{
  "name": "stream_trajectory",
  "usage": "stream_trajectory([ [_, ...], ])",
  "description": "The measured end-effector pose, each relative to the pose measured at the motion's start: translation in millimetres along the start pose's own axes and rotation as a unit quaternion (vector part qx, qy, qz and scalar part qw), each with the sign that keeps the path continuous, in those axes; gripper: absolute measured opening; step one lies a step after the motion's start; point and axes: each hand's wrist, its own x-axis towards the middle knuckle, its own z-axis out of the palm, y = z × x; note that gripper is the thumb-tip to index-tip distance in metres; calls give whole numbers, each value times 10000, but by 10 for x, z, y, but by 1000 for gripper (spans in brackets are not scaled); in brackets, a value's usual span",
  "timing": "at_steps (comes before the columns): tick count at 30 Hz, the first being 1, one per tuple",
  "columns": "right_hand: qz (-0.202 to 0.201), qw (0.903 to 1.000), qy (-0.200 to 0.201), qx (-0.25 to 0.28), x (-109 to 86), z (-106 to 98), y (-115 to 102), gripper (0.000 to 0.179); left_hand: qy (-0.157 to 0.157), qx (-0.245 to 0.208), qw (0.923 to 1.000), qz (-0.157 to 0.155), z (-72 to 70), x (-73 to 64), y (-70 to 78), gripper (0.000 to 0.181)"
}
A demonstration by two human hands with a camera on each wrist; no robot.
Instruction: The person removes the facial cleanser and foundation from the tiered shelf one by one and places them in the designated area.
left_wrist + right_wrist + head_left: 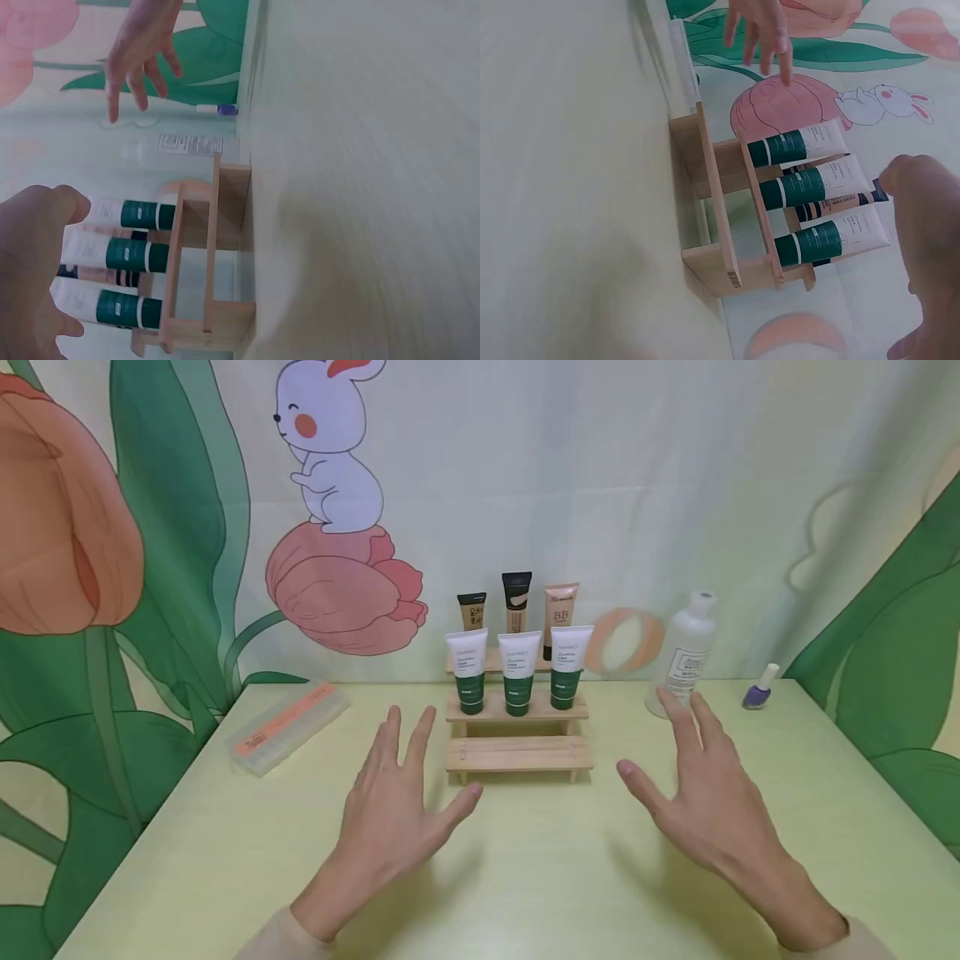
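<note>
My left hand [393, 810] hovers over the table to the left of a stepped wooden rack [517, 756], fingers spread, nothing in it. On the right, my right hand [708, 802] is held the same way, its fingertips overlapping the lower part of a white bottle [686, 652] in the head view. Three white-and-green tubes [518, 672] stand cap down in a row on the rack's middle step. Behind them, on the top step, stand a gold tube [472, 610], a black-topped beige tube [517, 602] and a pink BB tube [561, 606]. The lowest step bears nothing.
A clear plastic case [288, 727] with an orange label lies at the table's back left. At the back right stands a small purple nail polish bottle [757, 693] with a white cap. A printed curtain [480, 468] hangs right behind the table [540, 877].
</note>
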Motion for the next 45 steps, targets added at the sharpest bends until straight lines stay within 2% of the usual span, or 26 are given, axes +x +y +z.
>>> stream_trajectory([
  [4, -178, 9959, 483, 739, 116, -23, 0, 88, -47, -750, 9968, -255, 78, 142, -62, 90],
  [8, -453, 9850, 1089, 1260, 227, 1, 0, 74, -126, -1702, 9844, -420, 183, 271, -146, 74],
  [12, -490, 9755, 1390, 1630, 341, 26, -22, 64, -257, -2550, 9643, -663, 304, 394, -223, 57],
  [19, -319, 9577, 1526, 2419, 540, 98, -83, 56, -455, -3751, 9179, -1210, 492, 532, -286, 37],
  [22, -173, 9481, 1556, 2768, 620, 144, -98, 54, -495, -4066, 9029, -1304, 559, 551, -311, 30],
  [24, -104, 9401, 1578, 3019, 677, 181, -109, 52, -530, -4207, 8958, -1332, 602, 554, -332, 26],
  [29, 138, 9167, 1508, 3698, 825, 307, -142, 51, -511, -4390, 8872, -1322, 705, 542, -401, 23],
  [32, 215, 9019, 1477, 4054, 919, 391, -164, 52, -521, -4564, 8786, -1303, 755, 548, -449, 23],
  [36, 229, 8891, 1420, 4346, 1037, 504, -201, 56, -563, -4769, 8686, -1225, 800, 574, -510, 24],
  [39, 267, 8904, 1304, 4353, 1091, 582, -234, 61, -573, -4827, 8654, -1213, 814, 581, -538, 25],
  [45, 342, 9029, 1248, 4099, 1142, 692, -244, 64, -621, -4853, 8641, -1179, 817, 570, -543, 25],
])
